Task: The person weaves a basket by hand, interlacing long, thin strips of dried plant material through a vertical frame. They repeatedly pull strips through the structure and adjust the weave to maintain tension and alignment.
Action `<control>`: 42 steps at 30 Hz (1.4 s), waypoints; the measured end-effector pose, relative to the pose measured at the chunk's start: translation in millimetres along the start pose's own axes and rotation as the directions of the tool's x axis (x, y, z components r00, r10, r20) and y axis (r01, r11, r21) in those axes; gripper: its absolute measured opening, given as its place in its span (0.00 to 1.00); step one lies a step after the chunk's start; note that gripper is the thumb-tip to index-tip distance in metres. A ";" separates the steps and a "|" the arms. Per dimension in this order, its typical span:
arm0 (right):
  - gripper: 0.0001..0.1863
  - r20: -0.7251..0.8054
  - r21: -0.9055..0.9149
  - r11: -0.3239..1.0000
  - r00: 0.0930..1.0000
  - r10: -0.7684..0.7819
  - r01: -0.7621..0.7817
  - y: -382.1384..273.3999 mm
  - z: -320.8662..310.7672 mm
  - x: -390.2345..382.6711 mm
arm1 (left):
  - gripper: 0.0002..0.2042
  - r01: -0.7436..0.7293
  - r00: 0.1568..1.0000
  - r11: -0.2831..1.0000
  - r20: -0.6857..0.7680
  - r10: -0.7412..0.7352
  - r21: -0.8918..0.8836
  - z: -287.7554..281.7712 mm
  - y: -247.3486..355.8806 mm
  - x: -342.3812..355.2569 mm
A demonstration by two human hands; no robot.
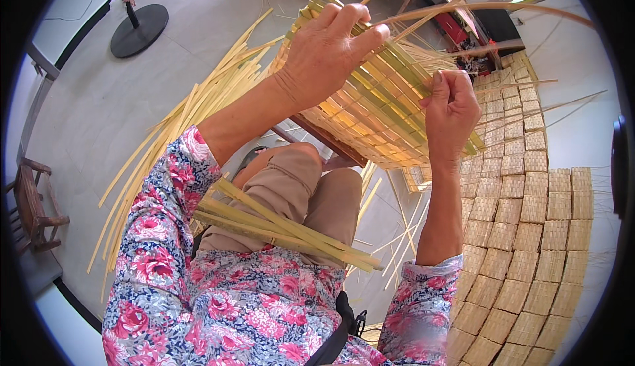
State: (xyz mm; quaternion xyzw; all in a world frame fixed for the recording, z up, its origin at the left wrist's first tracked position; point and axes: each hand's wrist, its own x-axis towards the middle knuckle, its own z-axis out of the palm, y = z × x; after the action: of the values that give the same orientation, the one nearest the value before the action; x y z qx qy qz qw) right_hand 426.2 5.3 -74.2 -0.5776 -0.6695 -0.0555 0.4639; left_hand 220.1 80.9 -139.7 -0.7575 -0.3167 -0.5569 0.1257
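A woven bamboo panel (370, 111), with greener strips near its top edge, stands tilted in front of my knees. My left hand (327, 52) is closed at its upper edge, the thumb and fingers curled over a bamboo strip (397, 55). At the panel's right end my right hand (453, 108) is closed in a pinch, thumb against forefinger, on the edge strips. Its fingertips partly hide what lies between them. Long loose strip ends stick out past the panel to the right. Several cut bamboo strips (284, 230) lie across my lap.
Long bamboo strips (192, 121) are heaped on the floor to the left. Stacked woven blocks (522, 234) line the right wall. A round black stand base (139, 31) is at the far left, and a small wooden chair (36, 201) sits at the left edge.
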 end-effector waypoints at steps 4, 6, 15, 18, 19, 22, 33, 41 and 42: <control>0.06 0.006 -0.019 1.000 1.000 0.025 -0.025 -6.5 2.8 -0.5 | 0.31 0.015 0.991 0.992 -0.132 -0.032 -0.124 -24.3 -4.3 13.7; 0.06 0.007 -0.007 0.999 0.999 0.053 -0.053 -4.8 2.6 -4.5 | 0.27 0.074 0.989 0.975 -0.110 -0.099 -0.211 -39.0 -10.8 21.7; 0.09 0.020 -0.042 0.999 0.999 -0.026 0.027 22.4 10.5 -18.5 | 0.15 0.205 0.913 0.978 0.351 -0.207 0.041 -26.0 -34.2 11.8; 0.09 0.022 -0.067 0.996 0.998 -0.053 0.055 22.5 11.0 -19.1 | 0.12 0.213 0.889 0.976 0.408 -0.208 0.032 -22.4 -38.4 19.5; 0.08 0.021 -0.079 0.995 0.998 -0.064 0.066 21.0 11.3 -18.4 | 0.12 0.202 0.891 0.979 0.415 -0.183 -0.001 -20.9 -42.8 21.0; 0.07 0.002 -0.098 0.993 0.998 -0.059 0.059 20.1 12.6 -18.6 | 0.10 0.246 0.879 0.964 0.441 -0.179 -0.100 -23.9 -38.7 25.5; 0.05 -0.015 -0.102 0.995 1.000 0.003 -0.005 21.2 12.3 -17.2 | 0.06 0.218 0.874 0.968 0.466 -0.139 -0.120 -26.5 -40.1 35.7; 0.04 -0.018 -0.086 0.996 1.000 -0.015 0.014 26.8 16.4 -15.0 | 0.12 0.127 0.955 0.968 0.292 -0.060 -0.215 -13.4 -57.3 12.3; 0.05 -0.023 -0.108 0.994 1.000 -0.020 0.018 30.7 14.1 -15.8 | 0.12 0.151 0.947 0.969 0.308 -0.084 -0.198 -16.5 -53.8 13.3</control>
State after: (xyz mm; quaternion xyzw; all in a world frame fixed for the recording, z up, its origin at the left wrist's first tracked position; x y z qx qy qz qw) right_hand 442.1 12.6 -107.2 -0.5947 -0.6654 -0.1030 0.4394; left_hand 176.5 117.8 -130.5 -0.8215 -0.3136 -0.4744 -0.0411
